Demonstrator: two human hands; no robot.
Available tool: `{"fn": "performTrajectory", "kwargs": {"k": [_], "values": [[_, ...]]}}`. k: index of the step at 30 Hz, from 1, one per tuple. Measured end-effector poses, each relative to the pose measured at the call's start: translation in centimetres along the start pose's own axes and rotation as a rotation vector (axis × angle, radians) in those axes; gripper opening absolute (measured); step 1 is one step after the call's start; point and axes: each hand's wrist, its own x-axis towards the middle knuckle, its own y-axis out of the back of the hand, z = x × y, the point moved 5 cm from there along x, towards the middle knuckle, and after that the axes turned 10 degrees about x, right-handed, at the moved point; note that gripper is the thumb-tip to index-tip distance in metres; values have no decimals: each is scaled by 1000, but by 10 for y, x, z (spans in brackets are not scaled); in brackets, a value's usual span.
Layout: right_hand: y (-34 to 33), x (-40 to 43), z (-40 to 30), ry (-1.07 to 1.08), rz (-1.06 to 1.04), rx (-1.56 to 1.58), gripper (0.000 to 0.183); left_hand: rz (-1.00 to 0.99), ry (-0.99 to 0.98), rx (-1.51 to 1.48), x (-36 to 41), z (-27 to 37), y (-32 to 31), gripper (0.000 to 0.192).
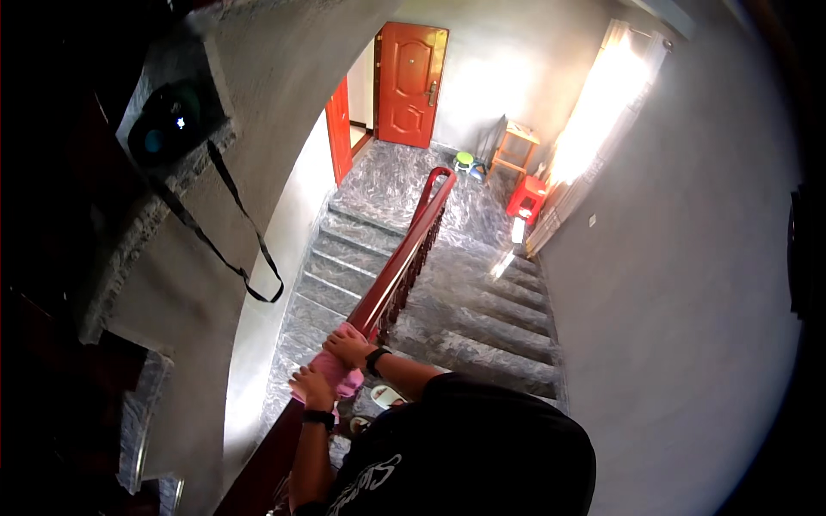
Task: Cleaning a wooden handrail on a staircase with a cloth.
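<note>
A pink cloth is wrapped over the dark red, glossy handrail of a staircase. My left hand presses on the lower, nearer part of the cloth, its fingers curled over the rail. Just ahead of it, my right hand grips the cloth's upper part. Each wrist bears a black band. Parts of the cloth hang down beside the rail near my right forearm. Below the rail, a light-coloured slipper shows on my foot.
Marbled stone steps descend on the right; another flight lies left of the rail. On the landing are a red door, a wooden stool, a red plastic stool and a bright curtained window. A black strap dangles at left.
</note>
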Motion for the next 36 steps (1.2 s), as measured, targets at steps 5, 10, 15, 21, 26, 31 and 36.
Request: {"fn": "performTrajectory", "kwargs": {"k": [5,10,15,21,26,31,36], "values": [[2,-9,6,15,36,116,51,110,22,21,-15,-8,6,35],[14,-10,-12,-10,54,122,51,179,177,48,-4,2,-39,62],[11,-8,-6,-24,-1,178,57,125,273,122,-4,12,-18,30],[8,-3,1,-22,-87,217,65,151,234,75,19,31,-25,29],[9,-1,9,-27,-107,213,62,112,142,-16,44,49,-14,54],[-13,-1,35,-8,-190,217,65,29,19,-111,62,64,-5,80],[-14,0,41,16,-271,174,56,36,-50,-255,73,76,-25,84]]}}
